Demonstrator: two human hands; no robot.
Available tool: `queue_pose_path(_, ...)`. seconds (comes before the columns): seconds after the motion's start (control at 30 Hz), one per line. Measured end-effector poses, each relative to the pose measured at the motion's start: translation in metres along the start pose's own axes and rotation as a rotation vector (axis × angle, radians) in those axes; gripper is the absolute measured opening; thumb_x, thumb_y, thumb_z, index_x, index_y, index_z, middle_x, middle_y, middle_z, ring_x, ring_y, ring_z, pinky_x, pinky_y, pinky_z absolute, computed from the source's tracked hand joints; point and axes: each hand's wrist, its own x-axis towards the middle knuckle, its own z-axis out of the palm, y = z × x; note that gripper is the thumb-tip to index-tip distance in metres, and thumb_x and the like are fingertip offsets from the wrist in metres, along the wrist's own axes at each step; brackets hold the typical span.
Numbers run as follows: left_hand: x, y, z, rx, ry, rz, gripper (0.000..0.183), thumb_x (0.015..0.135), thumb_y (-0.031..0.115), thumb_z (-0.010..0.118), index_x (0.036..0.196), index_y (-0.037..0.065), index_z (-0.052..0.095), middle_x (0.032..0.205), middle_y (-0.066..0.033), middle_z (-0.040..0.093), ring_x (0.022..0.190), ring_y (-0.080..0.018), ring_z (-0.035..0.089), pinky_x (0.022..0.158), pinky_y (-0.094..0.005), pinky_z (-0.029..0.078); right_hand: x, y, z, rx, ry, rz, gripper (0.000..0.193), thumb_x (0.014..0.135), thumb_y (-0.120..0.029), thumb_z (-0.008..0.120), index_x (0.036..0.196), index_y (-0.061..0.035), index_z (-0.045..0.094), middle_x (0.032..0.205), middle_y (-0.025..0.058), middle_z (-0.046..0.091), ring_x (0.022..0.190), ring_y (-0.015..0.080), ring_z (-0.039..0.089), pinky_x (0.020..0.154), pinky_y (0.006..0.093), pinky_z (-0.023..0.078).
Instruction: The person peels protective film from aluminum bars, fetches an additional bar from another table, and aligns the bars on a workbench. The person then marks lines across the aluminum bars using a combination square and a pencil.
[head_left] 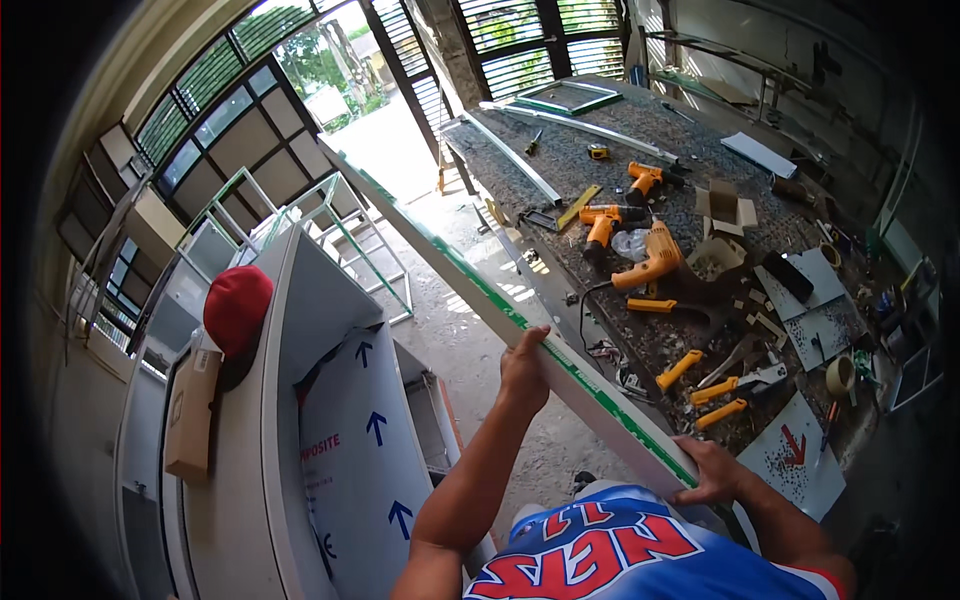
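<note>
A long pale profile bar (453, 277) with green film along its top runs slantwise from beside my body toward the bright doorway. My left hand (525, 368) wraps round it partway along, the thumb over the top edge. At the near end, my right hand (708, 470) grips it with the fingers across the top. The bar is off the floor, just left of the workbench (490, 170). Its underside is hidden from me.
On the bench lie orange power drills (650, 258), orange-handled tools (680, 370), a tape measure (598, 152) and an opened carton (725, 208). To the left stands a cabinet (285, 300) with a red cap (238, 308) and a cardboard box (193, 412) on it. Green-edged frames (375, 240) stand behind.
</note>
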Motion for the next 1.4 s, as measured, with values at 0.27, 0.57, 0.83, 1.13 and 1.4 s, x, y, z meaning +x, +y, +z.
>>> queue_pose_path(0.27, 0.171, 0.087, -0.072, -0.029, -0.048, -0.056, 0.032, 0.086, 0.026, 0.069, 0.105, 0.004, 0.056, 0.091, -0.0120, 0.063, 0.087, -0.0283, 0.064, 0.084, -0.0435, 0.055, 0.191, -0.016, -0.021, 0.076, -0.048, 0.115, 0.093, 0.063, -0.041, 0.086, 0.138, 0.0000, 0.048, 0.115, 0.0229, 0.067, 0.101, 0.0330, 0.069, 0.089, 0.0389, 0.052)
queue_pose_path(0.57, 0.389, 0.147, -0.087, -0.025, -0.162, -0.268, 0.032, 0.082, 0.025, 0.069, 0.108, 0.008, 0.058, 0.094, -0.0118, 0.062, 0.089, -0.0308, 0.063, 0.090, -0.0501, 0.052, 0.371, -0.005, -0.006, 0.125, 0.181, 0.226, 0.095, 0.060, -0.033, 0.089, 0.138, 0.0038, 0.048, 0.115, 0.0236, 0.067, 0.103, 0.0288, 0.069, 0.091, 0.0369, 0.052)
queue_pose_path(0.83, 0.574, 0.220, -0.062, 0.052, -0.276, -0.394, 0.038, 0.078, 0.032, 0.068, 0.105, 0.008, 0.057, 0.092, -0.0120, 0.060, 0.090, -0.0325, 0.061, 0.094, -0.0548, 0.049, 0.542, 0.020, -0.059, 0.203, 0.240, 0.290, 0.092, 0.063, -0.037, 0.086, 0.138, 0.0013, 0.048, 0.115, 0.0203, 0.067, 0.101, 0.0272, 0.069, 0.088, 0.0365, 0.053)
queue_pose_path(1.13, 0.778, 0.269, -0.053, 0.047, -0.193, -0.392, 0.029, 0.079, 0.026, 0.064, 0.100, 0.006, 0.057, 0.089, -0.0142, 0.062, 0.084, -0.0317, 0.062, 0.086, -0.0525, 0.052, 0.728, 0.068, -0.126, 0.162, 0.269, 0.296, 0.094, 0.064, -0.040, 0.084, 0.140, -0.0003, 0.046, 0.110, 0.0230, 0.069, 0.100, 0.0324, 0.070, 0.089, 0.0395, 0.053)
queue_pose_path(1.4, 0.939, 0.254, -0.068, -0.025, -0.328, -0.491, 0.032, 0.082, 0.031, 0.061, 0.104, 0.009, 0.055, 0.094, -0.0145, 0.064, 0.091, -0.0337, 0.063, 0.093, -0.0562, 0.049, 0.852, 0.100, -0.175, 0.154, 0.289, 0.464, 0.095, 0.058, -0.031, 0.085, 0.140, 0.0005, 0.049, 0.114, 0.0198, 0.069, 0.103, 0.0279, 0.067, 0.093, 0.0369, 0.051)
